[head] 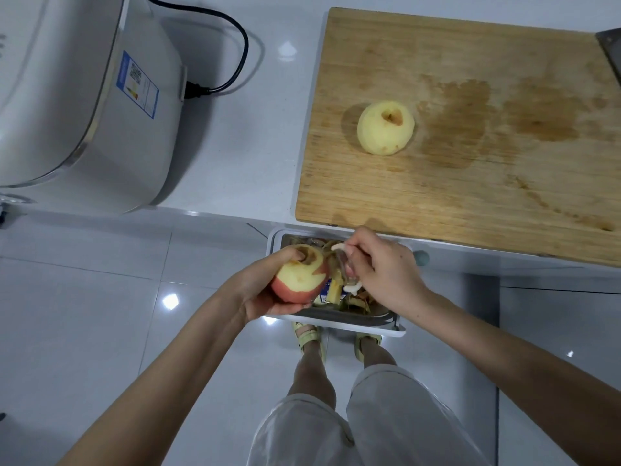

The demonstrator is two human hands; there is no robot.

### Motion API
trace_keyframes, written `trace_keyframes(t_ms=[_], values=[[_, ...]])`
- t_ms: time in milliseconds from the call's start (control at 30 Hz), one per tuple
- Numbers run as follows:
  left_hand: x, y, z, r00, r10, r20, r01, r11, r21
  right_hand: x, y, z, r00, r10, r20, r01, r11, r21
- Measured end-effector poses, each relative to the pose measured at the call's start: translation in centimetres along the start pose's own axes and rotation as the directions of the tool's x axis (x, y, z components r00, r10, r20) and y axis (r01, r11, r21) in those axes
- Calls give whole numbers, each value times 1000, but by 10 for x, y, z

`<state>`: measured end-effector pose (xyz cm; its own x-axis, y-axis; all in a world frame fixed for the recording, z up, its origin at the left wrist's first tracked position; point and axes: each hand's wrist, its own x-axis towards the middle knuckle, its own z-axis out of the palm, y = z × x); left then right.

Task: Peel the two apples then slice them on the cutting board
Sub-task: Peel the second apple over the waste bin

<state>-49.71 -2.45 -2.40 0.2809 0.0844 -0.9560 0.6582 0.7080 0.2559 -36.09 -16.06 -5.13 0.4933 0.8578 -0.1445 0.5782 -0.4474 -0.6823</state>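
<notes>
A fully peeled pale yellow apple sits on the left part of the wooden cutting board. My left hand grips a half-peeled apple, red skin at its bottom and bare flesh on top, with a finger in its stem hollow. My right hand grips a white peeler whose blade lies against the apple's right side. Both hands hover over the bin below the counter edge.
A white-rimmed waste bin holding apple peels stands on the tiled floor by my feet. A white rice cooker with a black cord occupies the counter's left. A dark knife blade pokes in at the board's top right.
</notes>
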Motion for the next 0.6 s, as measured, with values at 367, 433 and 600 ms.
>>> trace_keyframes(t_ms=[367,433,600], values=[[-4,-10,19,988,150,37,-151,988,42,4,-35,3,819,-477,-318,367,862,-348],[-5,-11,19,985,173,25,-174,983,53,4,-37,2,808,-495,-321,382,853,-356],[-7,-9,18,981,170,91,-177,981,76,6,-29,-4,833,-460,-308,402,885,-237]])
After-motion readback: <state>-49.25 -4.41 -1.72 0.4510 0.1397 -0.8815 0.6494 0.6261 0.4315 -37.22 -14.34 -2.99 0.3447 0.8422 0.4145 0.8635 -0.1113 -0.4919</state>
